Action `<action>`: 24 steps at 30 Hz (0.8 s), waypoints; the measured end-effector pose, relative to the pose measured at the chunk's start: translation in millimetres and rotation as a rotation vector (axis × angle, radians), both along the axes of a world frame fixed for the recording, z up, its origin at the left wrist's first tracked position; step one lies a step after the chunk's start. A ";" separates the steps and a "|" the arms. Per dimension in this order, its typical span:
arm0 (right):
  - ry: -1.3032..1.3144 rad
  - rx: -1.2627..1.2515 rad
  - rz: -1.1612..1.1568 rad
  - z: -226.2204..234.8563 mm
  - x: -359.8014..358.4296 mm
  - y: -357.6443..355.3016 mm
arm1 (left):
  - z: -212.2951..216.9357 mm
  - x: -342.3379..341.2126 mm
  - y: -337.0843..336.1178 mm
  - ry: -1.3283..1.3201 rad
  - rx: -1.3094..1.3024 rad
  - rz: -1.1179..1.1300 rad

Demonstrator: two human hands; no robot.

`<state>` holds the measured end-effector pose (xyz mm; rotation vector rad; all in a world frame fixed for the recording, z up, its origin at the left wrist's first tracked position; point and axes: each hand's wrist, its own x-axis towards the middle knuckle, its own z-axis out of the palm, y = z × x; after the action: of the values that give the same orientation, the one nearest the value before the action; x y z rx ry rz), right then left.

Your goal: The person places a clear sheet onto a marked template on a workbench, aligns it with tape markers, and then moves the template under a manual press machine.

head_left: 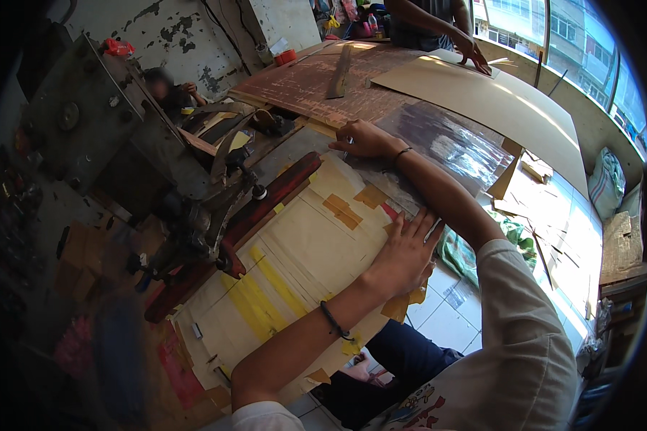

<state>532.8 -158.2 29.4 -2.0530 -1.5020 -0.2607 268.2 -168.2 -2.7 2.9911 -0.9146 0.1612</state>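
My left hand (pixel 406 251) lies flat, fingers spread, on the near edge of a shiny translucent sheet (pixel 453 147) where it meets a cream work surface (pixel 316 244) patched with yellow and brown tape. My right hand (pixel 363 140) reaches to the far end of that same edge, fingers curled around a small tool (pixel 346 144) whose kind I cannot make out. Both wrists carry a dark band. The sheet's long edge runs between the two hands.
A heavy grey metal machine (pixel 108 122) with a red lever bar (pixel 266 205) stands left of the work surface. Beyond lie a brown board (pixel 302 82) and a large cream board (pixel 496 97) under another person's hand (pixel 476 56). A second person (pixel 169 90) sits behind the machine. Offcuts litter the tiled floor (pixel 553 215).
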 end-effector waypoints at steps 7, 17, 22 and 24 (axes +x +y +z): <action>0.079 0.004 0.032 -11.8 17.9 -2.7 | -3.8 1.5 -1.8 -0.064 -0.026 -0.023; -0.329 -0.186 -0.117 -3.1 -14.9 5.9 | 1.5 -3.4 1.3 -0.154 -0.058 -0.053; -0.289 -0.132 -0.071 8.3 -36.7 -11.9 | 2.0 -6.0 2.4 -0.109 -0.047 -0.043; -0.261 -0.187 -0.088 11.9 -40.8 -26.1 | 4.0 -5.0 2.2 -0.061 -0.036 -0.026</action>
<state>491.9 -184.3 41.3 -2.3084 -1.6437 -0.4528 263.2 -166.0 1.3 2.9549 -0.9445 0.2667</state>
